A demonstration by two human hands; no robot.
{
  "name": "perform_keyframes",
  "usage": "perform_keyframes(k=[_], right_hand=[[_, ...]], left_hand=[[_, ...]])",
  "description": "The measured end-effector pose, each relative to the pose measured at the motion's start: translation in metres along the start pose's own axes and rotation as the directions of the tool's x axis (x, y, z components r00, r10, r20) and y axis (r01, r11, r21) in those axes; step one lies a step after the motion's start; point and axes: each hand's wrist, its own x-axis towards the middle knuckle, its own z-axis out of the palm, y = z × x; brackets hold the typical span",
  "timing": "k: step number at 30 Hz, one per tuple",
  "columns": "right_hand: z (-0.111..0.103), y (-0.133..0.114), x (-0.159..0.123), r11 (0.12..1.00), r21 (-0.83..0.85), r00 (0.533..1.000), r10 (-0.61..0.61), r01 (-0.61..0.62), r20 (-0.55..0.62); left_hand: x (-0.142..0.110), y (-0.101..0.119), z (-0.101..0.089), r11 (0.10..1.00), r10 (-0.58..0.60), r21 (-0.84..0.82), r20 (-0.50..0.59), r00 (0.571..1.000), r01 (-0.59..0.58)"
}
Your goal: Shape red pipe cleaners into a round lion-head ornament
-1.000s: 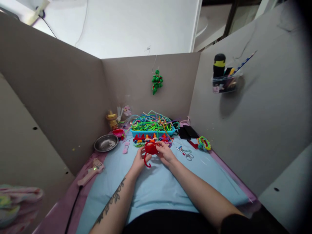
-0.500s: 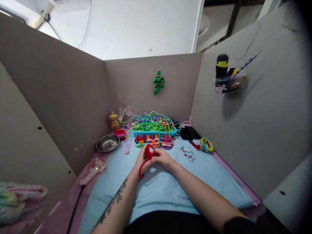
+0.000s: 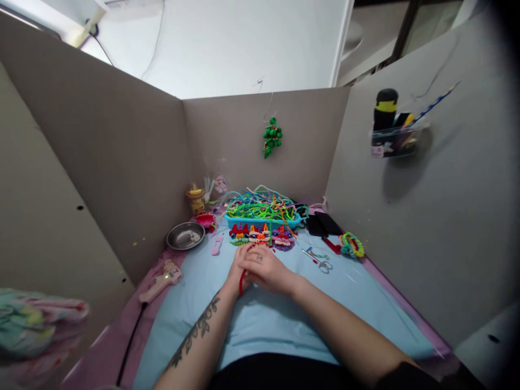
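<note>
My left hand (image 3: 236,270) and my right hand (image 3: 271,269) are closed together over a red pipe cleaner piece (image 3: 242,284). Only its curved tail shows below the fingers; the rest is hidden between my palms. The right fingers, one with a ring, lie across the left ones. Just beyond my hands sit several colourful pipe cleaner figures (image 3: 260,234) in a row. Behind them is a blue basket (image 3: 264,223) heaped with loose pipe cleaners (image 3: 266,206).
At left are a metal bowl (image 3: 181,236) with small white bits, a pink clip (image 3: 216,245) and a glue gun (image 3: 160,284) with a green light. Scissors (image 3: 320,264), dark phones (image 3: 325,223) and coiled bands (image 3: 351,245) lie at right. Grey partitions (image 3: 260,124) enclose the table.
My right hand has moved over the red piece and the left fingers, covering the looped part that showed before. The view has shifted slightly, so everything sits further right.
</note>
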Motion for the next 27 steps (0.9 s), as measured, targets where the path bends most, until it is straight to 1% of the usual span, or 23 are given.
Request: perform_keyframes(k=[1,2,3,4,5,6,7,9,10,11,13,14,15,16,17,19,20,21,22,24,27], right_hand=[[0.0,-0.001,0.004,0.997,0.073,1.0,-0.017,0.015,0.019],[-0.001,-0.001,0.007,0.987,0.161,1.0,0.007,-0.008,0.011],[-0.004,0.001,0.008,0.964,0.256,0.997,0.072,-0.066,-0.016],[-0.008,0.005,0.009,0.924,0.354,0.983,0.178,-0.147,-0.055],[-0.013,0.01,0.008,0.864,0.444,0.947,0.307,-0.238,-0.09],[-0.019,0.016,0.007,0.782,0.539,0.889,0.44,-0.311,-0.125],[-0.024,0.023,0.005,0.673,0.656,0.823,0.551,-0.341,-0.137],[-0.03,0.038,-0.002,0.426,0.849,0.698,0.71,-0.314,-0.098],[-0.031,0.045,-0.006,0.31,0.909,0.628,0.775,-0.278,-0.071],[-0.03,0.052,-0.01,0.212,0.947,0.562,0.826,-0.243,-0.041],[-0.026,0.063,-0.018,0.067,0.979,0.445,0.895,-0.19,0.025],[-0.023,0.066,-0.021,0.015,0.986,0.399,0.915,-0.165,0.052],[-0.021,0.069,-0.024,-0.023,0.991,0.373,0.925,-0.131,0.071],[-0.02,0.071,-0.026,-0.055,0.995,0.372,0.925,-0.086,0.083],[-0.019,0.072,-0.026,-0.086,0.996,0.39,0.916,-0.034,0.093],[-0.02,0.071,-0.025,-0.146,0.987,0.453,0.886,0.068,0.099],[-0.021,0.07,-0.024,-0.17,0.98,0.476,0.874,0.107,0.1],[-0.022,0.068,-0.022,-0.183,0.975,0.488,0.868,0.129,0.098],[-0.022,0.066,-0.019,-0.177,0.975,0.49,0.867,0.134,0.09],[-0.022,0.063,-0.016,-0.113,0.99,0.498,0.866,0.09,0.054],[-0.021,0.063,-0.015,0.018,0.998,0.524,0.851,-0.064,0.018]], left_hand=[[-0.001,0.0,0.0,1.0,0.011,0.015,0.028,1.0,-0.011],[-0.002,0.002,-0.001,0.999,0.027,0.038,0.057,0.998,-0.029],[-0.002,0.004,-0.001,0.997,0.04,0.065,0.082,0.996,-0.045],[-0.003,0.007,-0.001,0.994,0.047,0.092,0.106,0.993,-0.057],[-0.004,0.011,-0.001,0.991,0.046,0.117,0.107,0.993,-0.058],[-0.004,0.014,-0.001,0.989,0.04,0.132,0.135,0.99,-0.059],[-0.005,0.017,-0.001,0.988,0.035,0.145,0.15,0.988,-0.057],[-0.006,0.019,-0.001,0.982,0.006,0.184,0.189,0.982,-0.041],[-0.006,0.019,-0.001,0.978,-0.01,0.206,0.208,0.978,-0.034],[-0.007,0.018,-0.001,0.973,-0.026,0.231,0.232,0.972,-0.029],[-0.007,0.014,-0.002,0.961,-0.054,0.275,0.289,0.956,-0.029],[-0.008,0.013,-0.002,0.956,-0.065,0.292,0.314,0.947,-0.031],[-0.007,0.011,-0.002,0.952,-0.073,0.305,0.329,0.941,-0.033],[-0.007,0.01,-0.002,0.949,-0.079,0.313,0.33,0.941,-0.031],[-0.007,0.009,-0.002,0.949,-0.082,0.315,0.319,0.944,-0.024],[-0.006,0.008,-0.001,0.954,-0.083,0.301,0.273,0.959,-0.003],[-0.005,0.008,0.0,0.958,-0.081,0.288,0.25,0.965,0.006],[-0.005,0.007,0.001,0.962,-0.078,0.274,0.234,0.969,0.012],[-0.005,0.007,0.002,0.965,-0.074,0.263,0.224,0.972,0.012],[-0.004,0.006,0.003,0.968,-0.056,0.251,0.212,0.976,0.001],[-0.003,0.006,0.002,0.975,-0.02,0.223,0.172,0.985,-0.019]])
